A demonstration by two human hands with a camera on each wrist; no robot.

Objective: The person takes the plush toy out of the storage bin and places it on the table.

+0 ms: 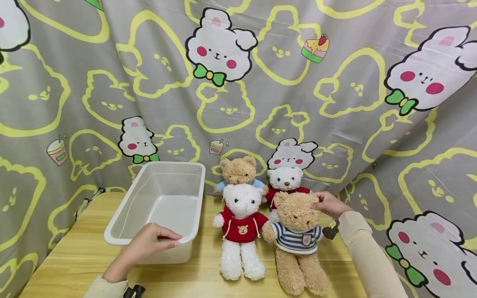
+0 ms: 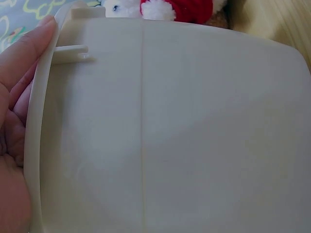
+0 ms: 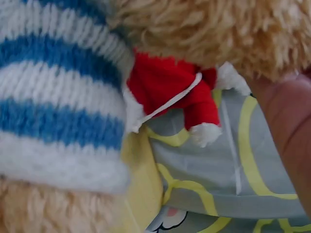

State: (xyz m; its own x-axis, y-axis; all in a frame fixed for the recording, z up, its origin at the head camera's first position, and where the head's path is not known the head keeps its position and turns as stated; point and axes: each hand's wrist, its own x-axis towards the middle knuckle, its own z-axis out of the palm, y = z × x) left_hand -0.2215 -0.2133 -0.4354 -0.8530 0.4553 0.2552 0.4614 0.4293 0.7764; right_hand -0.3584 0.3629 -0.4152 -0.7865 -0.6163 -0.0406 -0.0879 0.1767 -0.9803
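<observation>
My left hand [image 1: 149,244] holds the near rim of a pale plastic bin [image 1: 117,225], thumb and fingertips together near its right corner. The left wrist view shows the bin's outer wall [image 2: 194,121] with the hand along the rim. My right hand [image 1: 329,204] pinches the ear of a tan teddy bear [image 1: 298,215] in a blue-and-white striped sweater. That bear stands upright at the front right; its sweater [image 3: 58,97] fills the left of the right wrist view. Beside it is a white teddy bear [image 1: 244,203] in a red hoodie.
Behind stand a tan teddy bear [image 1: 238,169] in light blue and a white teddy bear [image 1: 285,179] in red. All are on the wooden table [image 1: 164,281], right of the bin. A patterned grey curtain [image 1: 231,124] hangs along the back and sides.
</observation>
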